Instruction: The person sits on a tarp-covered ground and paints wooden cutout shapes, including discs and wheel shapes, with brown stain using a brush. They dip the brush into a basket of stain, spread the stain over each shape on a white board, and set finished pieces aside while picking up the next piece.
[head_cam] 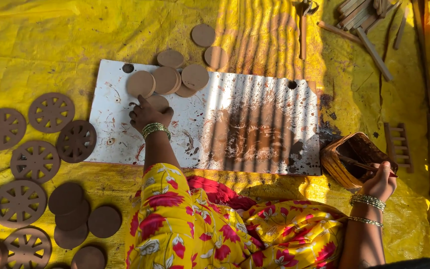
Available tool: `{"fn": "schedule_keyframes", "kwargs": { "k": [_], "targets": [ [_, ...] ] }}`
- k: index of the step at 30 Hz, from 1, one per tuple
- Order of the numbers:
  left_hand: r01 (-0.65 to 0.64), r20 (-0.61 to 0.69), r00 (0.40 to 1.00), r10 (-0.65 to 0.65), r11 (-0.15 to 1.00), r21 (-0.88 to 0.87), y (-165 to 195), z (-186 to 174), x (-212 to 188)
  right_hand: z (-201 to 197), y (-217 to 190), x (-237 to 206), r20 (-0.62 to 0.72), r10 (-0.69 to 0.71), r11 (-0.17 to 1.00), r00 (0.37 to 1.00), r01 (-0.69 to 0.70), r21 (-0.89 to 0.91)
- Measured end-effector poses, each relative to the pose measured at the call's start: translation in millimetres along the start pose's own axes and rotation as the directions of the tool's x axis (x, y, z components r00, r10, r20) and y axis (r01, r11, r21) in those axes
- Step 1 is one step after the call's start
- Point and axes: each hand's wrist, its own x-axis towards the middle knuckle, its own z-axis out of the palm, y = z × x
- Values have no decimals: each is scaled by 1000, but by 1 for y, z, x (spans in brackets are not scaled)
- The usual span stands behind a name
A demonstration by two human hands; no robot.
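Left hand (149,113) stretched forward, fingers pressed down, right hand (380,182) closed, wrist bent inward

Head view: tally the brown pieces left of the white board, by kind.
Wheels: 7
Discs: 5, plus one unclear at the bottom-left corner
Total: 12 sure

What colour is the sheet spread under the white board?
Yellow; the sheet under the paint-stained white board shows best in the head view.

Brown discs (141,83), paint-spattered white board (255,119), yellow tarp (41,45)
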Motion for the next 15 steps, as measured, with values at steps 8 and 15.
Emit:
{"fn": "schedule_keyframes", "kwargs": {
  "k": [8,15],
  "targets": [
    [-12,269,894,358,621,-784,32,-15,-49,11,-35,-32,-186,152,983,971,-129,133],
    [660,486,586,649,-34,-751,76,-62,-135,16,-67,-75,-200,109,979,974,-71,191]
  ]
}}
